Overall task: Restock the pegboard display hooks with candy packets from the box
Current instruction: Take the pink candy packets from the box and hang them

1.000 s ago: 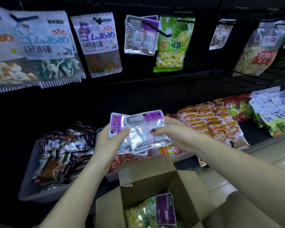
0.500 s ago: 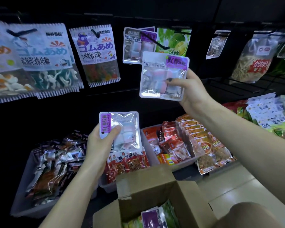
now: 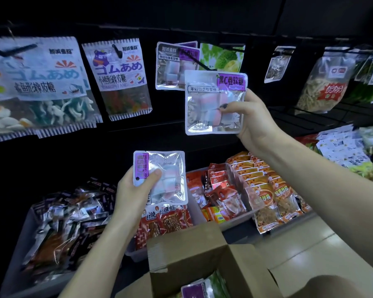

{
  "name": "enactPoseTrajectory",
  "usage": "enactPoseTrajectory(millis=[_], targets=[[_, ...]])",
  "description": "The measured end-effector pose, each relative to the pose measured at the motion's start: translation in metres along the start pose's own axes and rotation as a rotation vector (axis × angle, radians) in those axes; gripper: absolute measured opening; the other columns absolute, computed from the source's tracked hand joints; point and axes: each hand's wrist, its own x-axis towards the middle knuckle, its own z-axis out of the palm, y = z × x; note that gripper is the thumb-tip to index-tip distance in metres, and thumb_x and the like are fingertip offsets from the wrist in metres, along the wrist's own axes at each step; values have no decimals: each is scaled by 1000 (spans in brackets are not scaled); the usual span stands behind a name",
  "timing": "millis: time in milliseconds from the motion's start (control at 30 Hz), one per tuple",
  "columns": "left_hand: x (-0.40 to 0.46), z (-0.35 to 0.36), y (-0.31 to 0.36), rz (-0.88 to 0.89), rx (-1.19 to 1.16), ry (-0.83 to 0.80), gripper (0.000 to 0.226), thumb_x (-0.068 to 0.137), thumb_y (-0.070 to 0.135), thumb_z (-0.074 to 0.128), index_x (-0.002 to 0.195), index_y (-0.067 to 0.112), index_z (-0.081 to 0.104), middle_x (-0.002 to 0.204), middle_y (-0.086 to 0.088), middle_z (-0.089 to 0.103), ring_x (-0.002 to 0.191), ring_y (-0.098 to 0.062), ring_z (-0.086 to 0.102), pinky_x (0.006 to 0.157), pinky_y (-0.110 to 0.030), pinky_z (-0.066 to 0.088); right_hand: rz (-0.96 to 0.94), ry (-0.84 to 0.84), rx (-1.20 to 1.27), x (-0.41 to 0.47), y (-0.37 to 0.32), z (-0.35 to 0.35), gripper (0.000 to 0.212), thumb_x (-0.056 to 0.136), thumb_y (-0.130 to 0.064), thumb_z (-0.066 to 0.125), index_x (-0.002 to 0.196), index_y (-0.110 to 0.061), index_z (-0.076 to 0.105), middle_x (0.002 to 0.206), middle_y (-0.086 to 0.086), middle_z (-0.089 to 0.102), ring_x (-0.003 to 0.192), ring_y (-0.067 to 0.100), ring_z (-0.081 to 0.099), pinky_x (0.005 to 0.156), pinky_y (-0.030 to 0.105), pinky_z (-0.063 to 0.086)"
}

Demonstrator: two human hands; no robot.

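Candy packet [image 3: 213,104] pinched in right hand [image 3: 252,119]: line its hang-hole with hook [image 3: 194,59]; left hand [image 3: 134,190] grips spare packet [image 3: 166,179].

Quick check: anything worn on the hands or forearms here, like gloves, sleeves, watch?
Nothing visible. Left hand and right hand are bare, no gloves or rings seen. Both forearms are uncovered as far as the frame shows, with no watch or bands at the wrists.
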Motion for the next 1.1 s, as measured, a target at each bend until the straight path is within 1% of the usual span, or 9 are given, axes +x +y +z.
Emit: enactPoseTrajectory(millis=[133, 233, 367, 533, 700, 800, 933, 1000, 1100], targets=[[3, 3, -2, 5, 9, 14, 16, 96, 35, 73, 112, 33, 72, 110, 10, 76, 107, -11, 71, 94, -34, 54, -20, 2, 0, 3, -5, 0, 47, 79, 1, 67, 126, -2, 61, 111, 12, 72, 113, 42, 69, 99, 57, 53], [4, 6, -3, 6, 45, 18, 13, 96, 40, 73, 109, 41, 71, 107, 19, 75, 101, 1, 69, 86, -28, 50, -2, 8, 1, 10, -7, 0, 44, 85, 5, 66, 128, 0, 61, 116, 18, 72, 111, 41, 70, 99, 60, 54], [5, 7, -3, 7, 52, 7, 12, 96, 38, 72, 107, 44, 69, 101, 28, 74, 91, 12, 67, 81, -23, 46, 23, -28, 10, 16, -8, 0, 43, 87, 6, 64, 129, 1, 59, 113, 14, 72, 113, 43, 69, 97, 59, 55], [8, 6, -4, 9, 21, 21, 14, 97, 35, 72, 110, 38, 70, 103, 21, 75, 94, 8, 69, 80, -21, 47, 39, -58, 12, 19, -5, 2, 45, 87, 6, 63, 132, 4, 56, 113, 15, 70, 113, 45, 68, 98, 59, 54], [9, 7, -1, 19, 3, -1, 13, 99, 30, 70, 108, 38, 68, 98, 29, 74, 89, 14, 68, 79, -18, 45, 41, -46, 20, 21, 0, 3, 53, 79, 0, 69, 130, 6, 55, 112, 15, 69, 115, 47, 66, 102, 63, 50], [10, 5, -1, 22, -1, 0, 15, 99, 31, 71, 112, 37, 69, 102, 27, 74, 93, 12, 68, 83, -21, 46, 24, -23, 23, 21, 2, 2, 50, 75, -3, 70, 124, 2, 60, 110, 14, 70, 115, 46, 66, 101, 60, 51], [11, 4, -1, 22, -7, 8, 12, 99, 29, 71, 108, 38, 70, 102, 24, 75, 96, 6, 70, 83, -22, 48, 9, -33, 15, 21, 4, 4, 37, 88, 5, 64, 124, -1, 62, 114, 20, 71, 109, 40, 71, 93, 52, 57], [11, 4, 1, 26, 0, 3, 13, 99, 28, 71, 105, 39, 69, 100, 26, 75, 94, 9, 69, 82, -21, 48, 16, -50, 12, 25, 5, 6, 29, 91, 3, 65, 118, -7, 65, 113, 15, 74, 104, 33, 74, 90, 47, 59], [11, 3, 3, 26, 1, 6, 12, 99, 28, 70, 105, 38, 68, 96, 29, 74, 89, 13, 68, 79, -19, 46, 53, -6, 28, 38, 9, 10, 30, 92, -7, 72, 120, -9, 65, 119, 14, 75, 108, 33, 74, 96, 47, 59]])
